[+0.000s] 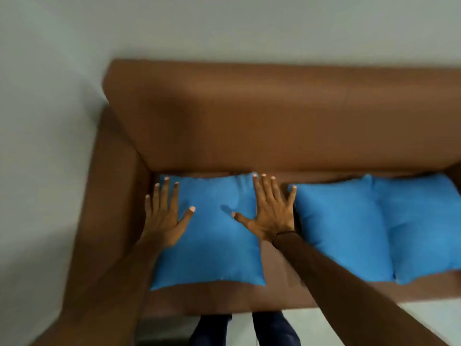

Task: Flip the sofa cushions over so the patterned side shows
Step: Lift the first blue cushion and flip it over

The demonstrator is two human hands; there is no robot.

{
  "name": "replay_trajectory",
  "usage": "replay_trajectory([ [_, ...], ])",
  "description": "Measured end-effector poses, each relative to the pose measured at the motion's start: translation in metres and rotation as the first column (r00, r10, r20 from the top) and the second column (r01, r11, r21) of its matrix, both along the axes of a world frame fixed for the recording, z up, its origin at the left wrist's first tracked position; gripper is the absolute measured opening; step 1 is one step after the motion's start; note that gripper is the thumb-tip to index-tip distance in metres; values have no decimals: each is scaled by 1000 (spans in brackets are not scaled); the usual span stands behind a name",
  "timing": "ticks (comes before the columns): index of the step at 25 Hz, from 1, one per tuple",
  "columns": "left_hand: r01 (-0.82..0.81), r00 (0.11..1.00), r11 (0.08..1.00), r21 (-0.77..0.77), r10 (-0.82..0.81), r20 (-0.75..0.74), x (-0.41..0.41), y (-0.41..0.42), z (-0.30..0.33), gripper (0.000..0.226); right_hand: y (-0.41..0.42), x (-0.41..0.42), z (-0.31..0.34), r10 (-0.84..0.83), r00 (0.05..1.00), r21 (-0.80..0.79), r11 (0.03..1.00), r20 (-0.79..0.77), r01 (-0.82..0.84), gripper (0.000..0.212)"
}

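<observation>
1. Pale walls frame a brown sofa (pixel 249 116) on whose seat three plain blue cushions lie flat
2. Both hands are spread, fingers open, on the left cushion (pixel 212 245): left hand (pixel 163 218) at its left edge, right hand (pixel 270 216) at its right edge
3. No pattern is seen yet; the edges must be gripped next and the cushion turned

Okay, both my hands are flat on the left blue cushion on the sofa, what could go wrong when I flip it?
1. Both the left hand and right hand lie open and flat on the plain blue square cushion at the left, with no grip on an edge; it may slide on the brown sofa seat instead of turning.
2. The right hand sits near the middle blue cushion, so a sweeping flip could knock it askew.
</observation>
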State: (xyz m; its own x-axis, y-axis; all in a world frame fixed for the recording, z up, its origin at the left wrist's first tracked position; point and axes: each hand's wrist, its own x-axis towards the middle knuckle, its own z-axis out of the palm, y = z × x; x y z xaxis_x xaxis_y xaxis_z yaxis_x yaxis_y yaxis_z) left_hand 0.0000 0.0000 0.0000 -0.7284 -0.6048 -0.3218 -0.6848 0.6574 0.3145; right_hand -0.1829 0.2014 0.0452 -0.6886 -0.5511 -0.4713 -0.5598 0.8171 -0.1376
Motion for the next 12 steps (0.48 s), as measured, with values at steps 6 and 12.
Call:
replay_trajectory([
  [6, -791, 295, 175, 586, 949, 115, 16, 2, -128, 87, 5, 28, -127, -620, 248, 133, 502, 744, 855, 92],
  [12, -356, -82, -99, 929, 994, 75, -8, -25, -39, 52, -2, -8, -78, -265, -76, 97, 65, 961, 993, 75],
])
